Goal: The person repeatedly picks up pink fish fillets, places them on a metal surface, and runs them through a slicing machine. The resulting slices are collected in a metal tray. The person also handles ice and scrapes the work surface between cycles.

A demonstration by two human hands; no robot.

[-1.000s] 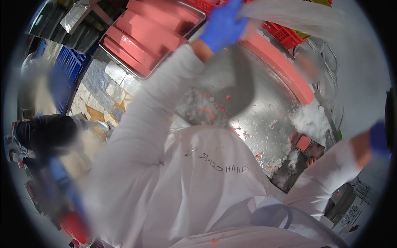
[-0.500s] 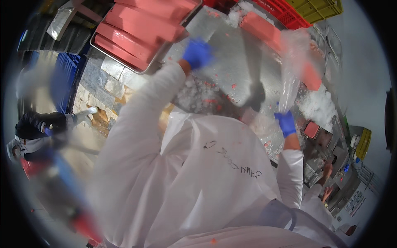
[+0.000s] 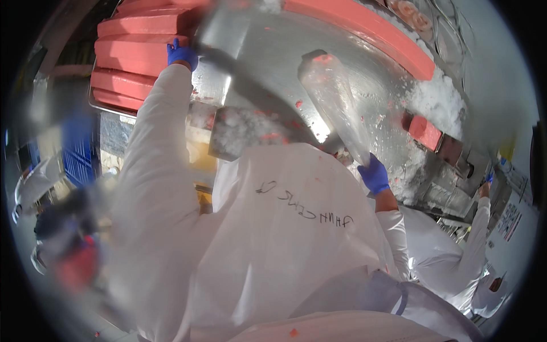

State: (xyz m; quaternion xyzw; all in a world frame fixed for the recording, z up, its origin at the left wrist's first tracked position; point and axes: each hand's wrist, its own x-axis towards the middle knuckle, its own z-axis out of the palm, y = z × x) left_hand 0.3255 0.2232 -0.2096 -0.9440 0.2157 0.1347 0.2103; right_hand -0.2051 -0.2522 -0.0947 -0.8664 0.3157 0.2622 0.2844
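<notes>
My left hand (image 3: 183,56), in a blue glove, is at the right side of stacked long pink slabs (image 3: 134,54), fingers apart and near or touching one slab. The slabs lie in a shallow metal tray (image 3: 109,109) at the far left. In my blue-gloved right hand (image 3: 374,175) is the gathered end of a long clear plastic bag (image 3: 336,85). The bag stretches away across the metal table (image 3: 262,62), with small pink bits showing at its far end. Whether it holds anything more I cannot tell.
A long pink slab (image 3: 364,28) lies along the far right, with crushed ice (image 3: 439,102) beside it. A smaller pink block (image 3: 424,132) sits near the right edge. Ice and pink scraps fill a metal pan (image 3: 245,131). At right, a co-worker's white sleeve (image 3: 476,239) shows.
My left hand has moved left to the stacked slabs. The plastic bag, formerly upright in my right hand, now leans leftward over the table. The whole view has shifted.
</notes>
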